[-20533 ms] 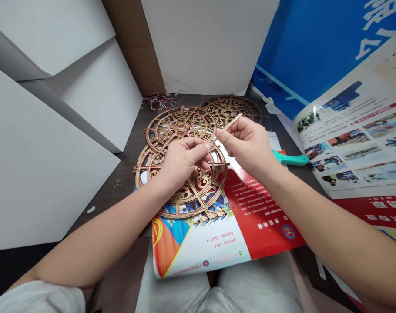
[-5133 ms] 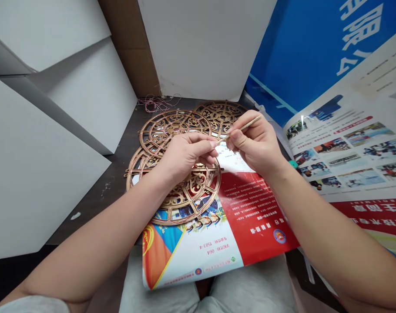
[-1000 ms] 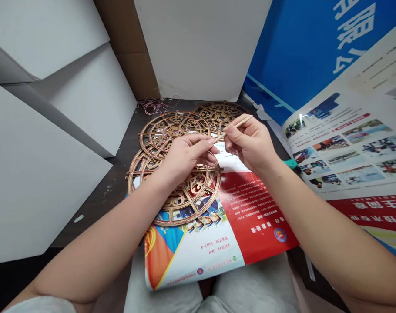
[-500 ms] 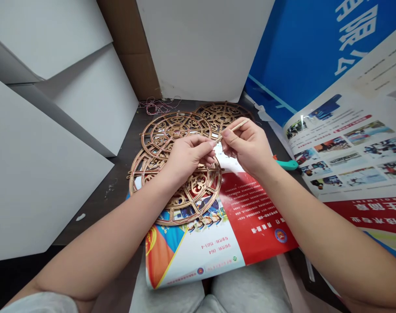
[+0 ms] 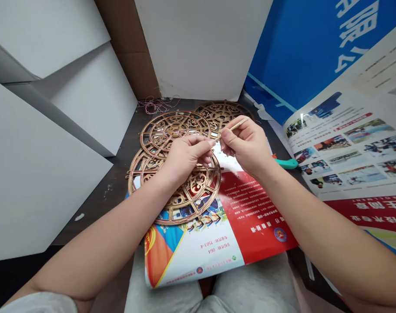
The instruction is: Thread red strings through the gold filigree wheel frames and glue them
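My right hand [image 5: 248,141] is closed in a pinch round a thin pale wooden stick [image 5: 239,124], which slants down toward my left fingertips. My left hand [image 5: 186,158] is pinched shut at the stick's lower end. Whether it grips that end or something tiny there, I cannot make out. Below my hands lies a round, openwork wooden disc [image 5: 198,183] with curled patterns, partly covered by my left hand. It overlaps a second such disc [image 5: 176,129] behind it. Farther back is a third, darker disc [image 5: 221,116].
A printed magazine [image 5: 217,256] lies under the discs, its right-hand page [image 5: 354,161] curving upward. A teal-handled tool [image 5: 286,164] sits by my right wrist. Tangled red-and-white thread [image 5: 154,105] lies at the back. White panels [image 5: 44,169] stand at the left and a white board [image 5: 201,48] at the back.
Both hands keep almost the same pose, and the stick stays between them. The whole view has shifted very slightly.
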